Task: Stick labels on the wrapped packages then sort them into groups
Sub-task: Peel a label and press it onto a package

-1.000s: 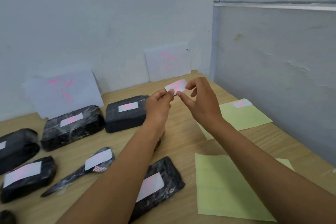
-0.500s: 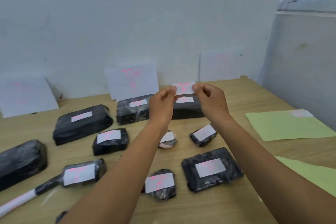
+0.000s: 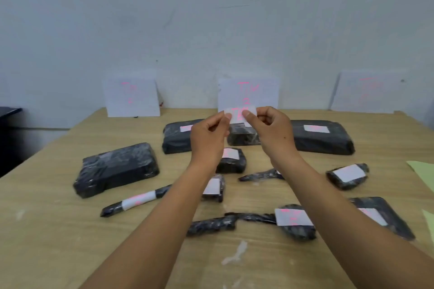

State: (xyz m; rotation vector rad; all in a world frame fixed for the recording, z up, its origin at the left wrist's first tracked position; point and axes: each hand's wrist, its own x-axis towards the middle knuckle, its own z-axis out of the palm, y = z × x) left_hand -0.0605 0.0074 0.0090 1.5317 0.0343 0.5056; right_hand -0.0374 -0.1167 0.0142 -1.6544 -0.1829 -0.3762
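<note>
Above the wooden tabletop's far middle, a pink-marked label is pinched by the left hand and the right hand; if slackened, it may be folded onto itself.

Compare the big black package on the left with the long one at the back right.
The left package shows no label; the back-right package carries a white one. The left package lies skewed; the back-right package lies straight across. Both are wrapped in shiny black plastic.
</note>
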